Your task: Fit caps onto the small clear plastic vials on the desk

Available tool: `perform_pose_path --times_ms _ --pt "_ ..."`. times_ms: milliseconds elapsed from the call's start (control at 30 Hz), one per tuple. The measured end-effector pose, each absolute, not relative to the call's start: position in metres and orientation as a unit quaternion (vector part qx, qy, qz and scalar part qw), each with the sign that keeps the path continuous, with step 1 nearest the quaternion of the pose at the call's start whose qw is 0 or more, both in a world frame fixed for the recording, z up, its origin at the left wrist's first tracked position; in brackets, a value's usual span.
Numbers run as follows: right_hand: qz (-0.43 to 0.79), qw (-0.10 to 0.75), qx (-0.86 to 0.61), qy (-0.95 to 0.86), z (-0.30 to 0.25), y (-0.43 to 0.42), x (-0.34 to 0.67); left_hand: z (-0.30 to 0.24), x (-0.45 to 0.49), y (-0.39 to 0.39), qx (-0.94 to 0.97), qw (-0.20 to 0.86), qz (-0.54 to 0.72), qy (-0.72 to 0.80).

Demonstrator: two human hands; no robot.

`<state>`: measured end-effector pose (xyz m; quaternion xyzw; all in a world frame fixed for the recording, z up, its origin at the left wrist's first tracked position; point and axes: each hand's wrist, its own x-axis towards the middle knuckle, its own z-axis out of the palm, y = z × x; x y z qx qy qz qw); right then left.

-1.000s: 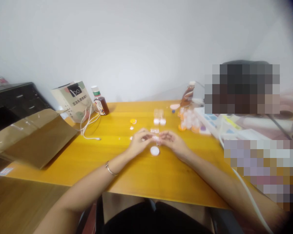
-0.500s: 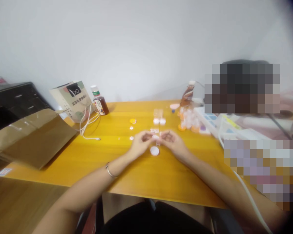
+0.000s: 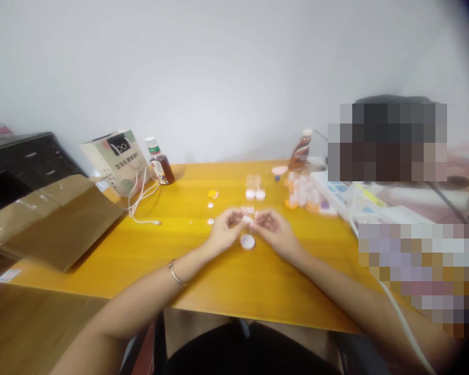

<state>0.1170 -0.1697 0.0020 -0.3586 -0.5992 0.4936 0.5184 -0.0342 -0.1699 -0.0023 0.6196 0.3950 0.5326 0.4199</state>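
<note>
My left hand (image 3: 227, 230) and my right hand (image 3: 276, 230) meet above the table, fingertips pinched together. Between them is a small whitish printed strip (image 3: 247, 220), blurred and partly covered by the fingers. Just nearer to me lies a round white lid (image 3: 247, 241). Another small printed strip (image 3: 247, 210) shows right behind the fingertips. Farther back, two small clear containers stand on white caps (image 3: 255, 195). To the left of my hands are a yellow disc (image 3: 212, 194) and two small white pieces (image 3: 210, 221).
Several clear bottles with orange caps (image 3: 301, 194) cluster at right, before a brown drink bottle (image 3: 300, 151). A paper bag (image 3: 121, 161), dark bottle (image 3: 161, 165), white cable (image 3: 143, 221) and cardboard box (image 3: 58, 224) occupy the left. Beyond the right side, a person is blurred out.
Both hands stay almost in place, fingers still together. The whitish strip between the fingertips has tilted slightly.
</note>
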Motion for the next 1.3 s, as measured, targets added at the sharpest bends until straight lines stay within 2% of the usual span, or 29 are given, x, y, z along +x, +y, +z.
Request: perform_pose_path --times_ms 233,367,567,700,833,967,1133,1300 --pt "0.504 0.508 -0.332 -0.615 0.002 -0.170 0.118 0.001 -0.038 -0.171 0.659 0.419 0.524 0.340" --pt "0.514 0.510 -0.317 -0.613 0.003 -0.169 0.119 -0.004 -0.039 -0.167 0.644 0.458 0.508 0.344" --pt "0.506 0.490 -0.321 -0.633 0.000 -0.165 0.121 -0.004 -0.042 -0.164 0.641 0.457 0.496 0.367" --pt "0.473 0.405 -0.327 -0.711 0.000 -0.165 0.126 0.005 -0.053 -0.164 0.715 0.399 0.429 0.380" --pt "0.371 0.292 -0.343 -0.812 -0.003 -0.167 0.132 0.010 -0.064 -0.168 0.791 0.355 0.335 0.369" --pt "0.326 0.273 -0.341 -0.839 -0.007 -0.165 0.132 0.009 -0.064 -0.169 0.814 0.329 0.315 0.361" --pt "0.321 0.268 -0.348 -0.839 -0.008 -0.163 0.131 0.008 -0.061 -0.170 0.828 0.316 0.306 0.346" --pt "0.320 0.272 -0.353 -0.836 -0.007 -0.163 0.130 0.013 -0.059 -0.176 0.859 0.258 0.291 0.333"
